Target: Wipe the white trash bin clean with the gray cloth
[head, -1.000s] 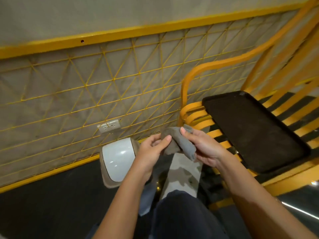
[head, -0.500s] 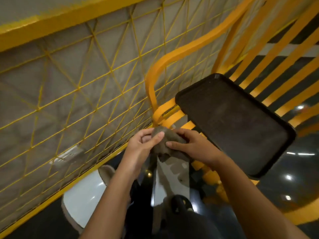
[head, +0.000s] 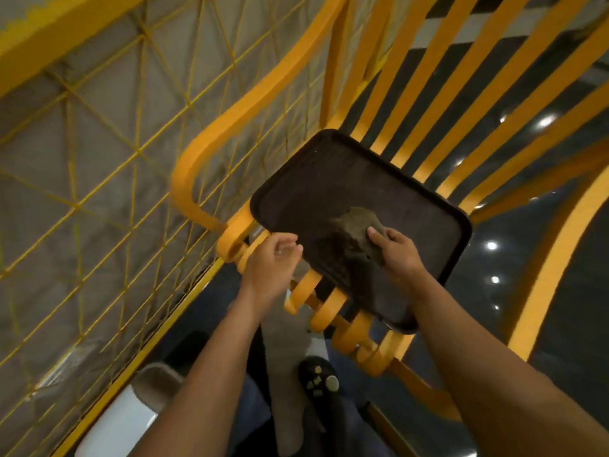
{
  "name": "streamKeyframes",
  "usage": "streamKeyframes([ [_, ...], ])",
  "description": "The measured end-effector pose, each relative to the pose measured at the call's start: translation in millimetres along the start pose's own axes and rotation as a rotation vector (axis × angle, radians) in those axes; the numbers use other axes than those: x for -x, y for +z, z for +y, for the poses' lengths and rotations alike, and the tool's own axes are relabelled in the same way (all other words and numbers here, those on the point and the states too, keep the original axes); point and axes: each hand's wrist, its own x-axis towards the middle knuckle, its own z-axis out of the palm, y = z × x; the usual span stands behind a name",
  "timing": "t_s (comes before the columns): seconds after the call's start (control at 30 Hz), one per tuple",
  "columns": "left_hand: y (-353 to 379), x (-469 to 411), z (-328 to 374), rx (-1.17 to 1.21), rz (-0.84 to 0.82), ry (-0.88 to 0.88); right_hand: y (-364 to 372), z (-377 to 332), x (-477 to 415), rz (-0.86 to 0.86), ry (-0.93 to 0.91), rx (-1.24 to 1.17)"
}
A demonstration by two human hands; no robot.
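The right hand (head: pixel 397 250) grips the bunched gray cloth (head: pixel 354 225), fingers curled round it, and holds it against the middle of the dark tray (head: pixel 313 179), which lies on the slats of the yellow bench (head: pixel 329 311). The left hand (head: pixel 270 258) hovers just beside the tray's left edge, fingers loosely bent and holding nothing. The white trash bin (head: pixel 122 427) stands on the floor, well apart from the tray, down to its left, beside the yellow mesh fence (head: pixel 99 159).

A yellow slatted chair (head: pixel 180 189) carries 1 dark tray (head: pixel 329 186) flat on its seat, reaching the curled slat ends at 5 o'clock. The glossy dark floor (head: pixel 576 291) bears the white trash bin (head: pixel 118 430) at 7 o'clock.
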Motion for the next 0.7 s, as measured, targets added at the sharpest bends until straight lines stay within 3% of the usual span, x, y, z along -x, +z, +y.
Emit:
streamKeyframes([
  [0.13,23.2,-21.9,12.9,-0.079,-0.053,-0.029,-9.0,9.0,-32.9,0.135,0.069,-0.086],
  [0.37,50.8,-50.8,18.1,-0.151,-0.116,-0.032,-13.7,24.7,-58.2,0.301,0.160,0.144],
  [0.6,50.0,-45.2,28.1,-0.153,-0.127,0.002,-1.3,3.1,-39.3,0.511,-0.074,0.532],
  [0.7,31.8,-34.1,45.6,-0.160,-0.084,0.044,12.7,-17.2,-8.4,0.457,-0.234,0.580],
])
